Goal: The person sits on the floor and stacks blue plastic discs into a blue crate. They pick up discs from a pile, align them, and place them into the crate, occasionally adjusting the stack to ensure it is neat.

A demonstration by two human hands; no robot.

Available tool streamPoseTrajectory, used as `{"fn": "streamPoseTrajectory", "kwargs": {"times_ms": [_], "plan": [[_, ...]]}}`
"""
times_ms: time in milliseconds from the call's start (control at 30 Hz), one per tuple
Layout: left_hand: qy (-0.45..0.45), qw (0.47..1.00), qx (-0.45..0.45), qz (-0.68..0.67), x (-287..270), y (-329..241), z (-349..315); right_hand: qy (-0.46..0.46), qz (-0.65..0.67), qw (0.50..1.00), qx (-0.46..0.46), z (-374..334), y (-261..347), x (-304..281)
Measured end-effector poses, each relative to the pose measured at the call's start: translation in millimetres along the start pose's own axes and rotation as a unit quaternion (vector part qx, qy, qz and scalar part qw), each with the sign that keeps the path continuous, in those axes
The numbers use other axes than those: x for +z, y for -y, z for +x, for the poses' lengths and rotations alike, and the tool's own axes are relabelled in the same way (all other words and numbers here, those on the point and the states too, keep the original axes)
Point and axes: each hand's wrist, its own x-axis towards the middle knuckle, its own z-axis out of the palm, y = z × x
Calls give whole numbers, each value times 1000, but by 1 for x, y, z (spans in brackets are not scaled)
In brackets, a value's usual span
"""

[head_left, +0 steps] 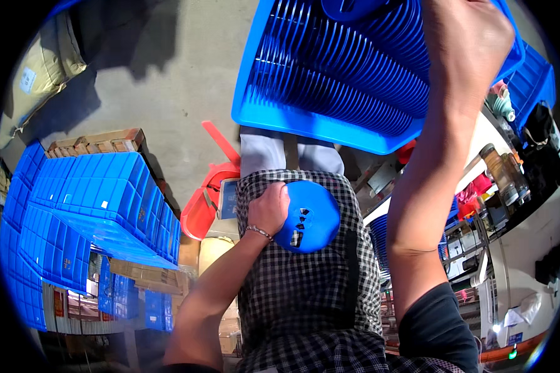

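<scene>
My left hand (pixel 269 210) is closed on the edge of a round, flat blue plastic disc (pixel 320 214), held face up over my checked apron (pixel 298 292). Small dark cut-outs show in the disc's middle. My right arm stretches forward, and my right hand (pixel 470 46) is above the right side of a large blue crate (pixel 320 128); its fingers are hidden at the top edge of the picture. Inside the crate, several thin blue discs (pixel 342 78) stand on edge in close rows. Another blue disc (pixel 353 7) lies flatter on top of them, cut off by the picture's edge.
Stacked blue crates (pixel 99 193) stand at the left, with a wooden pallet (pixel 96 143) behind. Red plastic pieces (pixel 199 211) are by my left knee. A filled sack (pixel 43 68) lies far left. Workbench clutter, including brownish cylinders (pixel 501 174), is at the right.
</scene>
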Motion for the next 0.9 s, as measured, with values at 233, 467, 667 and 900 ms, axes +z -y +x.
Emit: {"fn": "streamPoseTrajectory", "kwargs": {"times_ms": [233, 467, 667, 900], "plan": [[15, 1000, -2, -8, -5, -4, 1, -45, 5, 996, -71, -1, 18, -2], [-4, 1000, 3, -5, 2, -2, -1, 25, -96, 995, -28, -6, -20, 30], [21, 1000, -13, -15, -6, -7, 2, 49, -147, 986, -57, -9, -41, 40], [-3, 1000, 16, 3, -3, -1, 2, 70, -57, 996, -22, -13, -29, 9]]}}
